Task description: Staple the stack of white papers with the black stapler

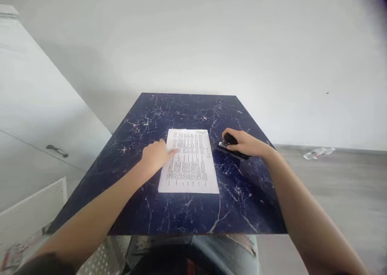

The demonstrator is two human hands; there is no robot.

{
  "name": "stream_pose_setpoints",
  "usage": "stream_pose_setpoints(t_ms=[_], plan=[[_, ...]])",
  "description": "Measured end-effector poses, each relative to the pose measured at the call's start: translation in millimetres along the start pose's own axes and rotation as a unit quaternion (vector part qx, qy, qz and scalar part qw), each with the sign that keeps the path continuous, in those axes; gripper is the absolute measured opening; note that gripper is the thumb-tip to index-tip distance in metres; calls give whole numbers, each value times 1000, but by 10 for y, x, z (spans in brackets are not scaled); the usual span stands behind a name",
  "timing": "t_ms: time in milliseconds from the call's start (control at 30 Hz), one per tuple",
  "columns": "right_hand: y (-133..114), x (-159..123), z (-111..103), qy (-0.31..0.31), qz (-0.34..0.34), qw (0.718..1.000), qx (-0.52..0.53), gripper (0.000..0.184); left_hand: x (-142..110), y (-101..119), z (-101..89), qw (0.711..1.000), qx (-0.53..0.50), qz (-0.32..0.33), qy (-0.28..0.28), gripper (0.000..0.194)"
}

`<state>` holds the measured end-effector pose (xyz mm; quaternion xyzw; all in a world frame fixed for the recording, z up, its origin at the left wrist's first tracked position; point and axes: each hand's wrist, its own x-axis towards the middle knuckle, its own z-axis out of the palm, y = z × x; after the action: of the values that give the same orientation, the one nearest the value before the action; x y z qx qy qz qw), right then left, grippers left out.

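Observation:
A white sheet of printed paper [190,166], possibly with more sheets beneath, lies flat on the dark blue marbled table [187,216]. My left hand [155,156] is at its left edge, thumb resting on the print and the other fingers curled by the edge. To the right of the paper, my right hand [243,142] is wrapped around a black stapler [231,151] with a silvery front end. The stapler is on or just above the tabletop and points toward the paper, a small gap apart from it. My palm and fingers hide part of its top.
A white wall [193,45] rises behind the table. At left stands a white cabinet with a dark handle [57,150], and a white perforated basket [99,259] sits low beside my legs. A clear, crumpled-looking object [318,153] lies on the grey floor at right.

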<state>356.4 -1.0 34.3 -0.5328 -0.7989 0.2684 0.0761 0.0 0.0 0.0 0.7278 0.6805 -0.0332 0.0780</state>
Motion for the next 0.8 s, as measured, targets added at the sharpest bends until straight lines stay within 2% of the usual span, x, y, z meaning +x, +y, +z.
stream_pose_setpoints(t_ms=[167, 300, 367, 433, 533, 600, 700, 800], plan=[[58, 65, 121, 0, -24, 999, -25, 24, -4, 64, 154, 999, 4, 20, 26, 68], [146, 86, 210, -1, -27, 999, -19, 27, 41, 2, 228, 999, -11, 28, 43, 57], [184, 78, 244, 17, -39, 999, -19, 30, 67, -45, 262, 998, -26, 31, 51, 54], [217, 61, 270, 42, -58, 997, -32, 35, 77, -74, 283, 995, -35, 47, 86, 50], [244, 34, 302, 70, -68, 994, -55, 45, 38, -28, 288, 968, -53, 149, 195, 36], [238, 26, 325, 82, -66, 992, -64, 48, -31, 73, 302, 937, -79, 250, 229, 28], [199, 33, 364, 102, -68, 989, -77, 47, -171, 273, 401, 914, -101, 350, 180, 35], [169, 59, 397, 132, -69, 985, -89, 50, -292, 423, 565, 914, -76, 379, 122, 59]])
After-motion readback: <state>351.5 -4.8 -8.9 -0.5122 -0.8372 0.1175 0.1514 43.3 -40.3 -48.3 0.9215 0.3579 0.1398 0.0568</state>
